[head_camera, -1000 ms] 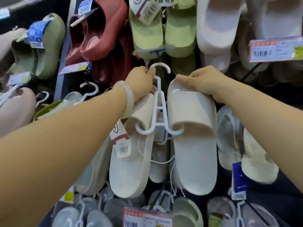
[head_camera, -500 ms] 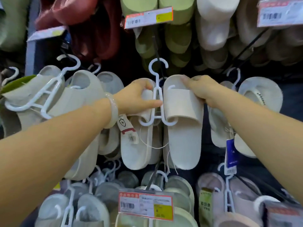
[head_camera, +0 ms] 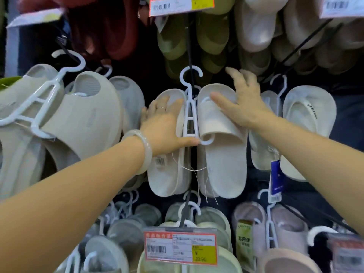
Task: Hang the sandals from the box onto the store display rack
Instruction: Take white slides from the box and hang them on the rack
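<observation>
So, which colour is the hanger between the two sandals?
White. The hanger shows best in the head view, between the cream sandals.

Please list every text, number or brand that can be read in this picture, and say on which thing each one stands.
"¥ 20.90": yellow part of the lower price card.
Chinese heading and barcode on that card: too blurred to read.
Green tag, Chinese characters: unclear.
Black brand print on the right sandal: too small.
Top price card, blue tag: unreadable.
</observation>
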Available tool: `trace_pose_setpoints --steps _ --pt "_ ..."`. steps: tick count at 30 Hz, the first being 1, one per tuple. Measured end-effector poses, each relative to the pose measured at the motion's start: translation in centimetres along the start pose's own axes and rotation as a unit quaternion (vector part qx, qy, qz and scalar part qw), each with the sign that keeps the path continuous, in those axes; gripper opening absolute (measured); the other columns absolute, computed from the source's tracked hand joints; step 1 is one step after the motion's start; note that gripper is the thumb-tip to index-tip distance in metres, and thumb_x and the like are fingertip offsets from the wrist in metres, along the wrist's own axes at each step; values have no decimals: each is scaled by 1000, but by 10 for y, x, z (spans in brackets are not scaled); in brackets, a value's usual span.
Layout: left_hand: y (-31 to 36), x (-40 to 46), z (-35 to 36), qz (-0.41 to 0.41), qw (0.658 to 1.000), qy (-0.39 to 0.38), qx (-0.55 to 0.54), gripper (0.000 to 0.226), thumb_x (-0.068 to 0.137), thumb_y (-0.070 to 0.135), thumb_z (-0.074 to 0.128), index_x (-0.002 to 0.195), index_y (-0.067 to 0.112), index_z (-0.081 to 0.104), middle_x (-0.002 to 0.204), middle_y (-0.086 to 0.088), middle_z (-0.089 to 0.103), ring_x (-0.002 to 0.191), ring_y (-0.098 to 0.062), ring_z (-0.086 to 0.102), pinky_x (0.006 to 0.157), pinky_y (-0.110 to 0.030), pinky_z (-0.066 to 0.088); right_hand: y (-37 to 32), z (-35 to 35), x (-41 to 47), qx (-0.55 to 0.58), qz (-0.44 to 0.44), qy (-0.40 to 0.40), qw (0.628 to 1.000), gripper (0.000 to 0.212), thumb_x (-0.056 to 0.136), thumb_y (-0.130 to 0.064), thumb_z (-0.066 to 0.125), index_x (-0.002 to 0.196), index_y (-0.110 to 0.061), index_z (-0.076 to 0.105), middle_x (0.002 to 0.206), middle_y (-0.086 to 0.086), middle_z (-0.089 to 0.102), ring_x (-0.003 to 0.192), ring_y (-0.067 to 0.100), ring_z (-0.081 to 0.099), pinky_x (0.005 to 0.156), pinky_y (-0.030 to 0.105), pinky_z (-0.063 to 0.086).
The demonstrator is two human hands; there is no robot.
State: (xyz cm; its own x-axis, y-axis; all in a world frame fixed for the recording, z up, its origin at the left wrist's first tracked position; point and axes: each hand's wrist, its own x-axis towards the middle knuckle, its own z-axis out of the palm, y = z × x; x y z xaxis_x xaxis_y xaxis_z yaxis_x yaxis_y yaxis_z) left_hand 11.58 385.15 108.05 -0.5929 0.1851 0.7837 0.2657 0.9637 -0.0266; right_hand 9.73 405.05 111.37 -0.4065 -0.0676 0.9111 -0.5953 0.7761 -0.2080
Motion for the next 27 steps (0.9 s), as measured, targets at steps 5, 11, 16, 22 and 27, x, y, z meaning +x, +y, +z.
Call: trace_pose_setpoints --steps 5,11,16,22,27 --pt "-7 -13 6 26 998 -11 58 115 62 65 70 147 32 0 157 -8 -3 145 -30 -8 117 -54 1 -9 -2 -22 -83 -110 -101 985 80 71 -69 55 138 -29 37 153 6 15 142 27 9 114 41 15" --pt "-11 -7 -6 55 995 5 81 100 67 41 75 145 25 14 148 -14 18 141 -35 8 116 -55 9 -12 -7 -34 -131 -98 -202 966 102 66 -57 71 146 -30 15 148 -1 20 136 24 18 111 39 22" --pt "-12 -2 -5 69 995 -19 72 93 73 33 68 146 28 10 149 -16 19 139 -38 17 117 -55 3 -15 -8 -40 -158 -71 -179 969 86 79 -11 62 147 -24 13 148 4 20 135 27 21 108 36 24" --pt "-10 -6 -10 64 997 -3 35 105 66 42 74 146 29 8 153 -13 14 142 -34 7 117 -54 1 -18 -9 -50 -179 -42 -175 967 87 80 -8 61 149 -22 9 157 7 2 146 24 -1 117 38 11" --pt "12 -28 -16 63 998 -1 -18 104 69 47 73 147 29 7 155 -13 4 143 -35 1 117 -53 3 -25 -15 -73 -202 -42 -175 963 86 82 -17 64 149 -22 10 158 7 -4 146 24 -9 117 37 8"
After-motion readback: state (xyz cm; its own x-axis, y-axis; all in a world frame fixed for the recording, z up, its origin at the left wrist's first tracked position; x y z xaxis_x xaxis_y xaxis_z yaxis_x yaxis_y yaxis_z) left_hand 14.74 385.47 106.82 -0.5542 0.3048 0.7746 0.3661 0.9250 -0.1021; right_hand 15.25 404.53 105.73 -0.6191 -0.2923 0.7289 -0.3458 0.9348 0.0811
